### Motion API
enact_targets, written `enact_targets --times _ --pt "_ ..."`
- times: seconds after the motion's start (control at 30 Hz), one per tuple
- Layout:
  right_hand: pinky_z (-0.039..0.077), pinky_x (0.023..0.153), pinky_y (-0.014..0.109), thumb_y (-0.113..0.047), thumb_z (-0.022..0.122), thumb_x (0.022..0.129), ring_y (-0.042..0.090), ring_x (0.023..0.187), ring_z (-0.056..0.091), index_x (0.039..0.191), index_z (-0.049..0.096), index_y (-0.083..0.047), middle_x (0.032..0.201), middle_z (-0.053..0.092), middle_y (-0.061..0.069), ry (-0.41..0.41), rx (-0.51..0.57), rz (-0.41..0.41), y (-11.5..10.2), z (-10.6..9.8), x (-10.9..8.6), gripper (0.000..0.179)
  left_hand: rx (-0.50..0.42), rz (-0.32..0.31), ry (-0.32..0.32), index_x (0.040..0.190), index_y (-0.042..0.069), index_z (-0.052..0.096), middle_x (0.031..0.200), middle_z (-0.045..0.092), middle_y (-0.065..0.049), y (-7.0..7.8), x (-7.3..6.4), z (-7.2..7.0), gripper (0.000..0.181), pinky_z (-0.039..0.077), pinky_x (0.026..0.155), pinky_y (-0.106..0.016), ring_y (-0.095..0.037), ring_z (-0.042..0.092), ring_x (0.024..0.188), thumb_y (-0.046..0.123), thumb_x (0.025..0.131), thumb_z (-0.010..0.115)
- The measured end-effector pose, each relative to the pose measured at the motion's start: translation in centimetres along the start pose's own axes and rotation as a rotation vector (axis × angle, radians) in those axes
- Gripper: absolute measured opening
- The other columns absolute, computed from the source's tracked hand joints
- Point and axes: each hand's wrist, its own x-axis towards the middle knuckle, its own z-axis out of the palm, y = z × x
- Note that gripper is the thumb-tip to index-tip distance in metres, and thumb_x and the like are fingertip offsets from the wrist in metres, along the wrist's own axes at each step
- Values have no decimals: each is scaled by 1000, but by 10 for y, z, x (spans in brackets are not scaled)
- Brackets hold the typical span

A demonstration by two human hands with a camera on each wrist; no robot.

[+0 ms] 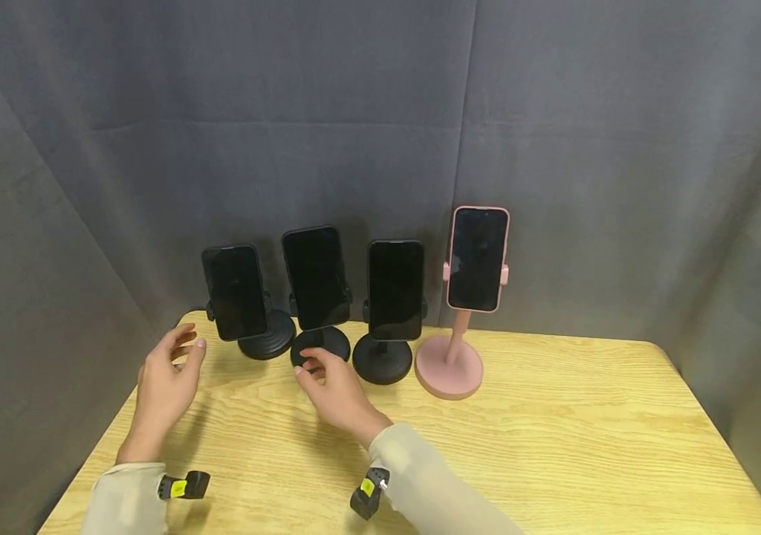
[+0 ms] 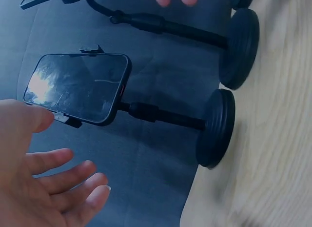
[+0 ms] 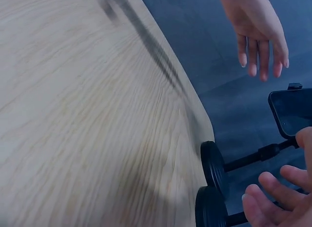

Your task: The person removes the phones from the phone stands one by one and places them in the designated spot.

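My left hand hovers left of the leftmost black phone, thumb apart from loosely bent fingers and nothing held. In the left wrist view its thumb overlaps that phone's lower edge; whether they touch I cannot tell. That phone sits tilted in a black stand with a round base. In front of the second phone and its stand, my right hand is held with relaxed, bent fingers and holds nothing. It partly hides that stand's base. Both phones have dark screens.
A third black phone stands in a black stand. To its right a pink-cased phone is clamped in a taller pink stand. All stand near the back edge of the wooden table, before a grey curtain.
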Motion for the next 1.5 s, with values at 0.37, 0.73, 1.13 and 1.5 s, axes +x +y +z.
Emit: enact_targets --times 0.37,0.73,1.13,1.5 --pt "56 92 31 -32 51 105 21 111 67 146 53 -12 133 67 8 -21 0 37 -13 12 22 45 -45 -72 -37 152 6 42 144 56 -22 8 12 -1 52 42 86 -14 -37 58 128 33 108 46" --pt "49 110 40 -31 46 107 22 130 59 158 35 -15 146 60 4 -46 87 65 -40 23 43 54 -48 -24 -113 160 9 28 141 57 -28 7 25 -3 59 53 100 -34 -30 63 126 35 109 43" --pt "45 114 44 -33 43 108 29 138 51 163 16 -24 156 47 9 -106 102 89 -51 21 53 62 -114 34 -165 156 -2 30 132 60 -36 13 40 3 55 40 74 2 -34 67 113 23 109 44" --pt "45 115 44 -28 42 110 28 141 49 164 12 -22 162 38 13 -140 178 74 -51 22 50 62 -150 10 -170 151 -8 31 126 63 -37 12 47 14 57 47 74 -5 -43 65 117 17 106 54"
